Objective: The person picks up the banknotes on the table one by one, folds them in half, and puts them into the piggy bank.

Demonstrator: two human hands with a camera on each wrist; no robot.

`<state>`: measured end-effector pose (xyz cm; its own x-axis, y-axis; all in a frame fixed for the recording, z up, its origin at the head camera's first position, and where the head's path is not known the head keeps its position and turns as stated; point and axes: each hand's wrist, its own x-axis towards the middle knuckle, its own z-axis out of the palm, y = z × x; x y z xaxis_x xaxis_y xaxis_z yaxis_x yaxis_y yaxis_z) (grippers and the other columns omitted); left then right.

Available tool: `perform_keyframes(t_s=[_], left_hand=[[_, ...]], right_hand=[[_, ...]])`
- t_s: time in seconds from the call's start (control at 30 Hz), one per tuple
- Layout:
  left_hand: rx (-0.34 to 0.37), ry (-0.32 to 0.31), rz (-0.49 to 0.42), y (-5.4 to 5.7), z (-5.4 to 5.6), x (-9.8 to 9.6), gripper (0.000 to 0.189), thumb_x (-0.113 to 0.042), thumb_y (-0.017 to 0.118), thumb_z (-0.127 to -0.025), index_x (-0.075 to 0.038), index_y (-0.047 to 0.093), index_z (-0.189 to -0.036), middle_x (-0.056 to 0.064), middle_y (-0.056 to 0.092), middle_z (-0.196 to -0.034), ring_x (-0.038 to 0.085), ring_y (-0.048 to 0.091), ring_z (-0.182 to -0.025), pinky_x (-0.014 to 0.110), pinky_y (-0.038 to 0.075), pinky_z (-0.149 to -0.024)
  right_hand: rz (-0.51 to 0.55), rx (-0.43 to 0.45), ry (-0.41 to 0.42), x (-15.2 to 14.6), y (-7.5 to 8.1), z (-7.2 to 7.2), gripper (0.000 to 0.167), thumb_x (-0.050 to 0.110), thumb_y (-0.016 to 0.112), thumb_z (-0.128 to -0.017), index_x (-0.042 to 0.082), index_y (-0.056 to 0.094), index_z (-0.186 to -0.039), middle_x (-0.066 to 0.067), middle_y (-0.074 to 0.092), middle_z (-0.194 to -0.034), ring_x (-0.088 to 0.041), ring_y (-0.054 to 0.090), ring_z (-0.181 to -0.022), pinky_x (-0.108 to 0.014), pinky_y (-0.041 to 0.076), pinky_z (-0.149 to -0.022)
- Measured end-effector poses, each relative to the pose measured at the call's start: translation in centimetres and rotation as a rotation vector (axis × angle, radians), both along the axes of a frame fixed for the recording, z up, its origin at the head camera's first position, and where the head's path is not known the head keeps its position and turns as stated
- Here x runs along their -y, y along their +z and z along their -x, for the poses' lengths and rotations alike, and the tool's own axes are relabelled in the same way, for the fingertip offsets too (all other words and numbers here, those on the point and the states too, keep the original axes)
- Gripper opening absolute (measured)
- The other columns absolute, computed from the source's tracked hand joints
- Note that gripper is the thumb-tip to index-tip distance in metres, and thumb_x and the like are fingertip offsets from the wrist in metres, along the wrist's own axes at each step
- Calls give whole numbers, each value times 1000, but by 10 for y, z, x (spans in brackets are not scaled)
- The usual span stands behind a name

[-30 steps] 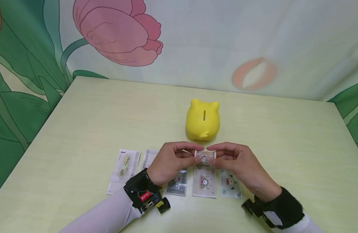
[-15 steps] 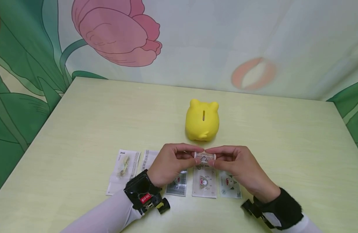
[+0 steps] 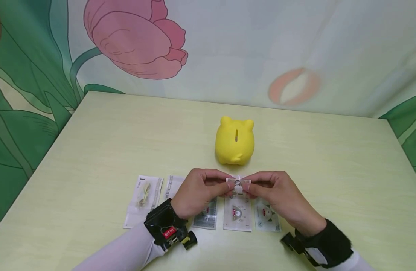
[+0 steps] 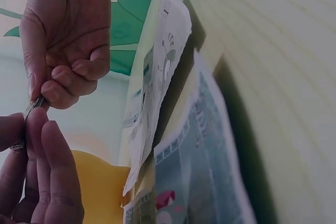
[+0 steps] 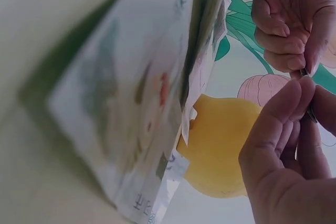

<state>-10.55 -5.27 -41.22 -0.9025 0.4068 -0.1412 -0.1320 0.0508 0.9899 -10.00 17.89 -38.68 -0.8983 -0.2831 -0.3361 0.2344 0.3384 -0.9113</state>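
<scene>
My left hand [image 3: 202,192] and right hand [image 3: 273,192] meet just in front of a yellow piggy bank [image 3: 235,145]. Thumbs and fingertips of both pinch a small folded play banknote [image 3: 238,187] from its two sides. The note looks like a thin dark edge between the fingers in both wrist views. Below it, in the head view, lies a pale banknote [image 3: 237,215] printed with a cartoon face. A greenish banknote [image 3: 268,214] lies under the right hand's side, and a dark grey banknote [image 3: 205,216] shows partly behind the left hand.
At the left lies a banknote marked 1 YUAN [image 3: 145,195], with another pale banknote [image 3: 174,184] partly hidden by the left hand. The piggy bank's coin slot [image 3: 236,135] faces up. A flower-printed curtain [image 3: 228,49] hangs behind the light table [image 3: 109,131].
The note between the fingers has been folded smaller, with a white part now showing at its middle. Both hands have shifted slightly toward the person; the piggy bank and other notes stay put.
</scene>
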Motion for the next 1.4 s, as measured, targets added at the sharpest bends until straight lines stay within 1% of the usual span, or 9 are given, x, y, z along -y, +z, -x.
perform_keyframes(t_s=[0.3,0.5,0.63,0.83,1.0,1.1,1.2,1.3,1.4], left_hand=[[13,-19,-12,2,0,-1,16,-11,75,-95,-2,76,-108,16,79,-91,17,76,-80,29,62,-77],[16,-32,-45,2,-1,-1,14,-7,73,-95,2,75,-106,14,79,-86,13,75,-75,32,64,-74],[9,-35,-31,2,-3,-1,13,-8,74,-95,0,76,-105,12,79,-85,15,75,-74,32,64,-72],[-3,-49,-33,3,-4,-2,13,-9,74,-94,0,76,-104,12,79,-84,15,75,-73,33,64,-72],[-6,-68,-20,4,-6,-5,14,-10,72,-96,1,75,-104,13,79,-85,12,75,-73,33,64,-74],[-32,-99,35,4,-8,-7,17,-15,68,-100,1,74,-99,12,78,-83,15,74,-72,31,63,-72],[-73,-155,82,3,-10,-8,25,-19,61,-105,1,73,-96,10,76,-81,19,73,-71,31,62,-71],[-96,-208,89,2,-12,-9,31,-21,54,-108,0,72,-95,10,75,-82,22,72,-73,36,63,-72],[-111,-227,103,2,-12,-9,33,-22,52,-110,-1,72,-95,9,75,-83,19,71,-72,38,63,-73]], right_hand=[[-19,12,17,0,0,-1,23,25,76,-95,8,78,-111,-10,78,-99,-23,70,-90,-33,58,-85],[22,19,59,3,0,-2,27,25,73,-98,2,72,-113,-9,77,-93,-21,70,-85,-31,59,-81],[38,24,73,5,1,-4,22,20,68,-101,0,69,-109,-9,75,-88,-20,69,-79,-29,59,-73],[-22,-25,87,6,2,-6,15,18,65,-102,3,69,-106,-7,73,-83,-20,67,-74,-27,48,-55],[-34,-60,90,6,5,-8,16,19,65,-102,3,68,-104,-7,73,-80,-19,67,-72,-28,47,-52],[-26,-73,94,6,6,-9,16,19,65,-103,4,68,-103,-7,72,-80,-18,66,-71,-28,46,-51],[-20,-80,99,5,5,-9,15,20,64,-103,6,67,-102,-7,70,-80,-17,64,-71,-27,45,-50],[-13,-86,108,5,5,-10,13,20,63,-103,7,66,-101,-7,69,-79,-17,63,-71,-28,45,-52],[-4,-93,122,5,5,-10,12,19,63,-104,8,65,-101,-7,67,-79,-17,61,-72,-29,46,-55]])
